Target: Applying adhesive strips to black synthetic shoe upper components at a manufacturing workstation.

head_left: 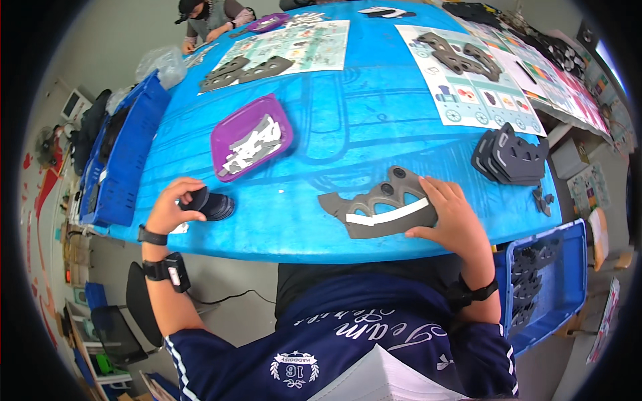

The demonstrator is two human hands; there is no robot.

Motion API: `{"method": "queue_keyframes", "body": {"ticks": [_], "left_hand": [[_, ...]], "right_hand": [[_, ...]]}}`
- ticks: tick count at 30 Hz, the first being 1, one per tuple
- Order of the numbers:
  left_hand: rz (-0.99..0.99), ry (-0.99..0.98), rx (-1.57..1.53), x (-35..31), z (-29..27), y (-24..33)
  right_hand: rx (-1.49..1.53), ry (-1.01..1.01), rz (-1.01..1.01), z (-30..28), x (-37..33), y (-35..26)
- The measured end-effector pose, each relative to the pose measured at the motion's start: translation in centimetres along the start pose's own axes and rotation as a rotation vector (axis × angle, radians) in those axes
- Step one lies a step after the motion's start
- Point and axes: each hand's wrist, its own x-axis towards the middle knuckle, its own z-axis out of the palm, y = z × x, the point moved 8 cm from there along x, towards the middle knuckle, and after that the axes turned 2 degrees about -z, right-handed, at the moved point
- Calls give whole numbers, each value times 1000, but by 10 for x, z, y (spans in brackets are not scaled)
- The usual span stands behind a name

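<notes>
A curved dark grey foam-like piece (391, 226) with pointed cut-outs lies at the table's near edge. A white strip (394, 212) runs along it, and two black round discs (387, 190) sit on its upper part. My right hand (456, 217) grips its right end, thumb below and fingers above. To the left, my left hand (175, 206) closes thumb and fingers round the near end of a stack of thin black discs (218, 207) lying on its side. How many discs it pinches is hidden. A purple tray (284, 139) of white strips stands beyond that stack.
More grey pieces (511, 159) are stacked at the right. Others lie on printed sheets (321, 50) farther back. A blue crate (134, 157) stands at the left edge, another blue crate (568, 287) below the right edge. Across the table, a person (207, 20) works.
</notes>
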Motion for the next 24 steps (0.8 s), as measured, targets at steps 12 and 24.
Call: {"method": "queue_keyframes", "body": {"ticks": [12,24], "left_hand": [[336,455,-838,-22,71,149],[206,250,-145,26,146,162]], "right_hand": [[421,246,-195,-20,0,-54],[500,225,-328,-8,-17,-31]]}}
